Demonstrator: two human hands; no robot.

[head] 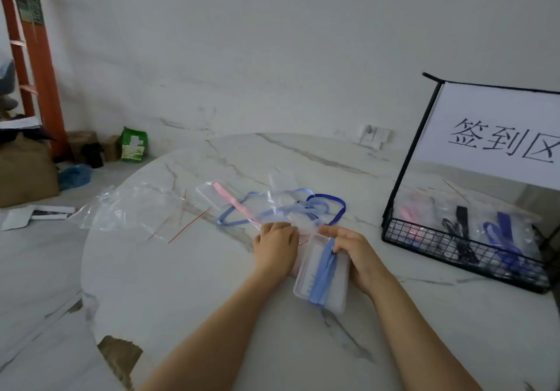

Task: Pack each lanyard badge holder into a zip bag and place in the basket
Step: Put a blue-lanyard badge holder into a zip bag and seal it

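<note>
My right hand (353,254) grips a clear badge holder (322,281) with a light-blue lanyard folded against it, held just above the round marble table (181,284). My left hand (274,246) pinches the edge of a clear zip bag (303,236) beside the holder's top. Beyond my hands lie more lanyards: a pink one with its holder (218,192), a light-blue loop (242,213) and a dark-blue loop (331,205). The black wire basket (454,245) at the right holds several bagged lanyards.
Loose clear zip bags (136,205) with red seal lines spread over the table's left side. A white sign with black characters (497,136) stands on the basket's back frame. Cardboard boxes (27,169), a green packet (133,143) and an orange ladder (39,66) occupy the floor at left.
</note>
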